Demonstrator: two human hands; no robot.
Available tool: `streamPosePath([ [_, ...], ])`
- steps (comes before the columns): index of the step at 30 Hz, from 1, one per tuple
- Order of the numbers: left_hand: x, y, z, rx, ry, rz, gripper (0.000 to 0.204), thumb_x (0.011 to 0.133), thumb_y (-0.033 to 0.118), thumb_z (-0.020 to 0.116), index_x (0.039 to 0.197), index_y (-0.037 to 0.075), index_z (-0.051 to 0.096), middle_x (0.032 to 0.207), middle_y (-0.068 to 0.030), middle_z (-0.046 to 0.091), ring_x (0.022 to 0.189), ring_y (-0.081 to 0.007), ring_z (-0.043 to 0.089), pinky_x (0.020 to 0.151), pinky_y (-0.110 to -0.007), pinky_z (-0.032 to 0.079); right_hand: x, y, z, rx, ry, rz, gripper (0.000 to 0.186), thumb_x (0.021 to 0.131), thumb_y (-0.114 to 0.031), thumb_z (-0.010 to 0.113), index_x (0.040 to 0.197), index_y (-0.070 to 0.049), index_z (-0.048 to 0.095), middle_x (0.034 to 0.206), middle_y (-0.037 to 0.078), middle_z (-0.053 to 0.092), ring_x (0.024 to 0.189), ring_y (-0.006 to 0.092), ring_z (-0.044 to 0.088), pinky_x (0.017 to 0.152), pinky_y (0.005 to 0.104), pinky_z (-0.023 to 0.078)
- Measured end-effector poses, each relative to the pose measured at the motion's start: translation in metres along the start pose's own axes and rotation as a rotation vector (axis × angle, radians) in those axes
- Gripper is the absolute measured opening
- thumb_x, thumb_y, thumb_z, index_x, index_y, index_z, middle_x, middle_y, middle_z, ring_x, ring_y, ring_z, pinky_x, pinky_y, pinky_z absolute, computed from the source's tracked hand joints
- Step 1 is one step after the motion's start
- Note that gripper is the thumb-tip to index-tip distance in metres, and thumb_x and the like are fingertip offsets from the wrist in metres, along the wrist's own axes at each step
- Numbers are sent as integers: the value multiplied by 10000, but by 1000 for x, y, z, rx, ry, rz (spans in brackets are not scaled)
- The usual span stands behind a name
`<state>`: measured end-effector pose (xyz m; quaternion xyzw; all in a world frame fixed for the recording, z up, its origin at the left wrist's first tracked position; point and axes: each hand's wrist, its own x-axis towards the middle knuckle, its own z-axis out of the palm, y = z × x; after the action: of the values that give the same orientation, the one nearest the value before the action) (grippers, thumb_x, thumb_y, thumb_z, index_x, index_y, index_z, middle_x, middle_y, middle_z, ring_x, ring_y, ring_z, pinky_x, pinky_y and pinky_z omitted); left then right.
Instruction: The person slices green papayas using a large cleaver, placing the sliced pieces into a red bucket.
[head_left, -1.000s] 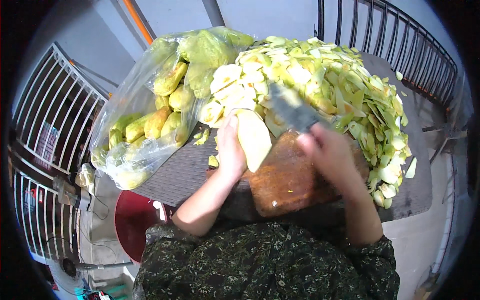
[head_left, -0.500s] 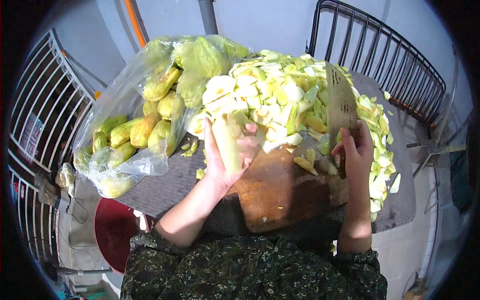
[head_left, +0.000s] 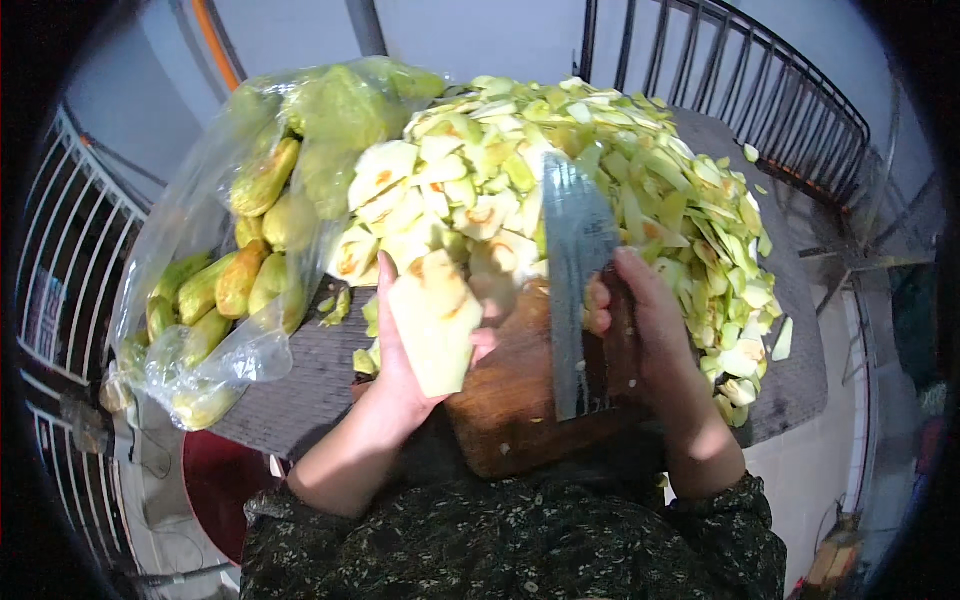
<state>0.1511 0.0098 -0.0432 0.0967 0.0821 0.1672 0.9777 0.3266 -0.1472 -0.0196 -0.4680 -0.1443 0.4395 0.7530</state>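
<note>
My left hand (head_left: 398,365) is wrapped round a pale, peeled chayote piece (head_left: 432,330), whose brownish core faces up. To its right, my right hand (head_left: 644,312) is closed on a large, broad-bladed knife (head_left: 576,250), held upright along my line of view. Under both hands lies a worn wooden cutting board (head_left: 505,437). Just beyond them is a big heap of pale green slices and peelings (head_left: 660,175). At the left, a clear plastic bag holds whole chayotes (head_left: 240,279), some yellowish with brown patches.
The grey textured table (head_left: 788,395) carries all this. A dark red round basin (head_left: 208,492) sits below its left edge. A white metal railing (head_left: 70,280) runs along the left, a black railing (head_left: 750,90) at the back right, and an orange pipe (head_left: 212,40) on the wall.
The knife has swung from over the heap to upright beside my left hand, moving left since half a second ago. The chayote piece has turned, showing its cored face.
</note>
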Motion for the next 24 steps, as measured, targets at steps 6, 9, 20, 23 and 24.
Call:
streamPosePath([
  [6,6,5,-23,101,38,-66,590,909,585,377,1240,108,486,1080,-102,606,960,-289,605,778,-524,523,0,4,2,5,-8,11,194,962,-256,467,982,-64,492,659,41,539,502,139,527,489,248,443],
  [9,1,-7,11,209,20,-33,558,924,524,405,1287,104,455,1161,-117,579,1002,-276,599,794,-509,524,-2,1,4,-8,31,-36,197,961,-254,468,998,-62,497,649,36,536,495,132,521,479,240,432],
  [20,-3,-3,28,1013,-9,126,568,832,208,690,1280,-46,449,1106,-80,602,979,-115,572,870,-265,463,-20,-18,14,-385,-59,-174,204,955,-217,483,1002,-28,544,639,3,527,470,88,491,452,210,399],
  [23,-1,2,23,1137,-54,92,533,844,209,679,1266,-41,469,1094,-71,606,973,-106,565,858,-251,461,-22,-24,14,-531,-82,-204,185,947,-195,497,970,-20,552,621,-7,515,466,79,479,449,212,388],
  [24,-2,4,23,1182,-82,54,523,847,210,677,1261,-39,475,1084,-65,608,962,-104,567,848,-248,463,-24,-26,9,-591,-107,-209,182,944,-193,502,963,-19,552,613,-10,511,467,76,476,448,213,384],
])
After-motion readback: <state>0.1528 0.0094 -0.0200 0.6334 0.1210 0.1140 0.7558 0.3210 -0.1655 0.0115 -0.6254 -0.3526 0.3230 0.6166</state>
